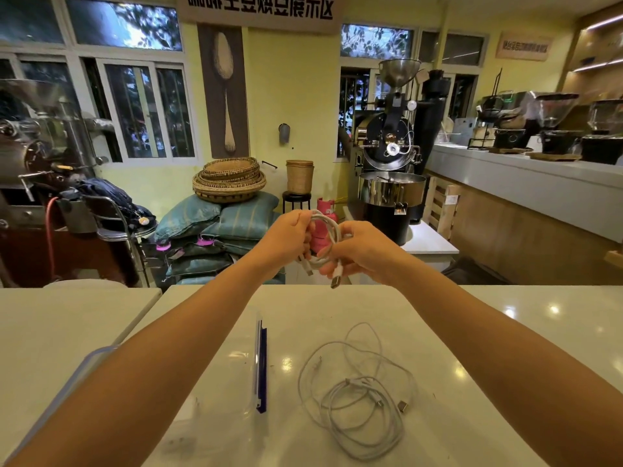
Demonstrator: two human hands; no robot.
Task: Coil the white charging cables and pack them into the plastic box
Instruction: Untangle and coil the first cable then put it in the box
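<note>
Nearest item: a heap of loose white cables [357, 392] lies on the table [488, 348], loops overlapping and plug ends buried among them. Judged risk: lifting one strand is likely to drag its neighbours along, or tighten a snag.

Just left of the heap sits the clear plastic box [258, 352] with a blue latch [262, 372], partly under the left forearm. Whether it stands open cannot be told through its clear walls. An arm lowered carelessly could knock or shift it.

Further out, both hands are raised over the table's far edge and hold a coiled cable [325, 230] between them. The left hand [286, 237] has its fingers [303, 219] curled round the upper side of the coil. The right hand [360, 251] pinches the lower side with its fingers [328, 253], close to a dangling plug [336, 281]. A second plug end hangs free below the left hand.

Principal concern: nothing ties the loops. Should either grip slacken, the coil may spring open. Held this far out, a dropped coil would probably fall beyond the table to the floor, not onto the top.
</note>
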